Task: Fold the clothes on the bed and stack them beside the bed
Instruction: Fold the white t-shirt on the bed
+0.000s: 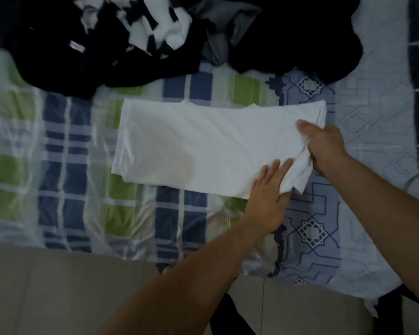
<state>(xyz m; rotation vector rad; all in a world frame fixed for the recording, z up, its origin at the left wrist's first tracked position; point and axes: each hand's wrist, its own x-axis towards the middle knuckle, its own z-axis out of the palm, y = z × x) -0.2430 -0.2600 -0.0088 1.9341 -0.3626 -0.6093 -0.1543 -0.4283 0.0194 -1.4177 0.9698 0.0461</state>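
White cotton T-shirt (203,146), folded into a long flat rectangle: lying mid-bed on the blue, green and white checked bedsheet (65,165). Right hand (324,148): fingers curling round and gripping the shirt's bunched right end. Left hand (269,189): fingers lying straight and close together, pressing the shirt's near right corner. Heap of unfolded black, grey and black-and-white clothes (155,39): lying beyond the shirt.

No readable words, numbers, brands or signs showing anywhere, a small pale tag (77,46) lying on the dark clothes (58,66) at the far side, too blurred to read
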